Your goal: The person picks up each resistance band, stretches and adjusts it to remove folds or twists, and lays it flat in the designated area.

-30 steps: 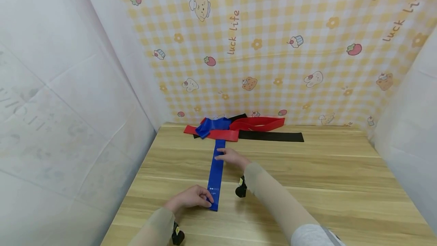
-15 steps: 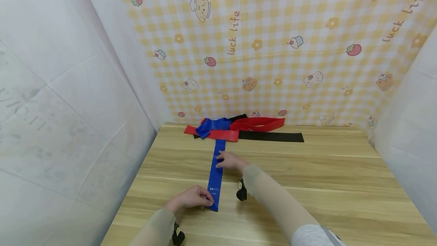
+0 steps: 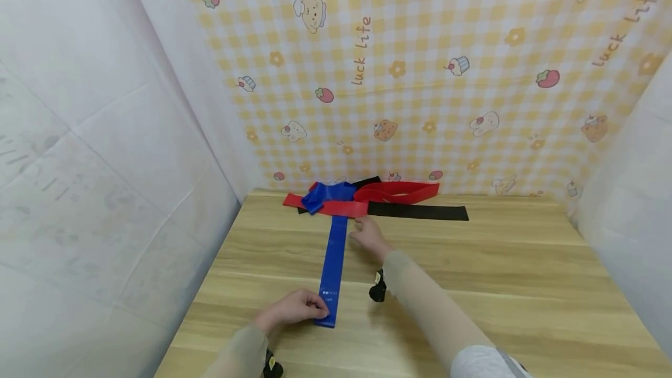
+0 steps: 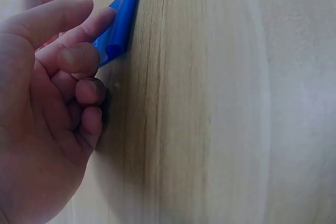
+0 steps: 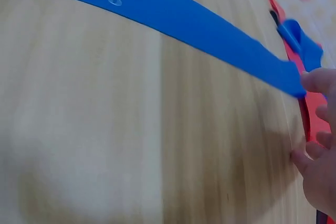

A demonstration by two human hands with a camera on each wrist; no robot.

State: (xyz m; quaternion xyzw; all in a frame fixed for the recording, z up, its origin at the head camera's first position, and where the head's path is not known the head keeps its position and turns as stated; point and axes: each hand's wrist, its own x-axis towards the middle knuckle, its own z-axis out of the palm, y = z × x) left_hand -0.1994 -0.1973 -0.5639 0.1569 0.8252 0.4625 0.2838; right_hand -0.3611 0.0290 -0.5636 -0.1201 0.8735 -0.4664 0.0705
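Note:
A long blue resistance band [image 3: 333, 258] with white dots and lettering lies flat down the table, its far end beneath a red resistance band [image 3: 343, 209]. At its near end is my left hand [image 3: 296, 306]. The left wrist view shows that hand's index finger [image 4: 105, 20] on the blue band beside its rolled-up fold [image 4: 124, 22], with the thumb apart and the other fingers bent. My right hand [image 3: 371, 237] reaches to the front edge of the red band. In the right wrist view its fingers [image 5: 317, 81] are spread there, overlapping the red strip, with nothing gripped.
Another crumpled blue band [image 3: 331, 191], a looped red band [image 3: 415, 192] and a black band [image 3: 417, 212] lie in a heap along the back of the wooden table [image 3: 499, 284]. A checked cloth [image 3: 436, 98] hangs behind, and a white sheet [image 3: 105, 162] borders the left.
My right hand has left the blue band, moving away from me and rightward to the red band's edge. My left hand stays at the blue band's near end.

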